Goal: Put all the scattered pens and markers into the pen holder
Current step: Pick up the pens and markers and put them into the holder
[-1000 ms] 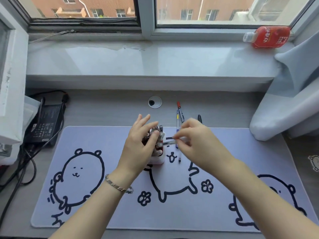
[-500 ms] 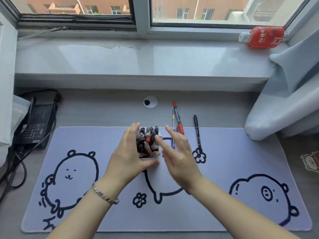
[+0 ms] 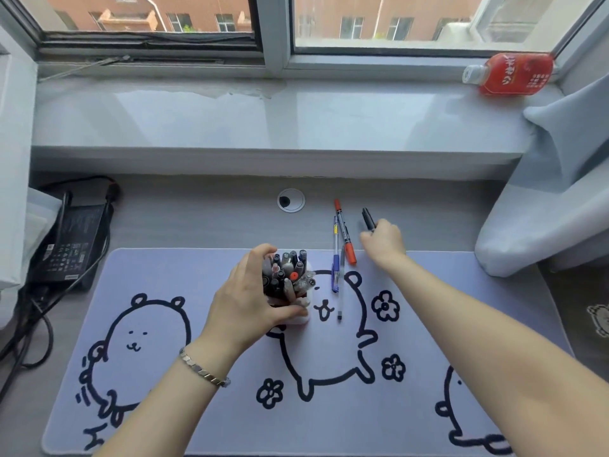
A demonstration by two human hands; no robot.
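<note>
A white pen holder (image 3: 301, 319) stuffed with several pens and markers (image 3: 287, 273) stands mid-mat. My left hand (image 3: 245, 301) wraps around its left side and front. Right of the holder lie a red-capped marker (image 3: 344, 234), a blue pen (image 3: 335, 255) and a thin grey pen (image 3: 340, 291). Further right my right hand (image 3: 384, 240) closes over a black marker (image 3: 368, 218), whose far end sticks out beyond the fingers; the rest is hidden under the hand.
A lilac desk mat (image 3: 197, 407) with bear drawings covers the desk. A black power adapter (image 3: 71, 245) and cables lie at the left. A cable grommet (image 3: 291, 200) sits behind the holder. Grey curtain (image 3: 543, 209) hangs right; a red bottle (image 3: 512, 74) lies on the sill.
My right hand dropped a clear pen into the holder, pulled back, then reached right and away to the black marker. My left hand stayed on the holder.
</note>
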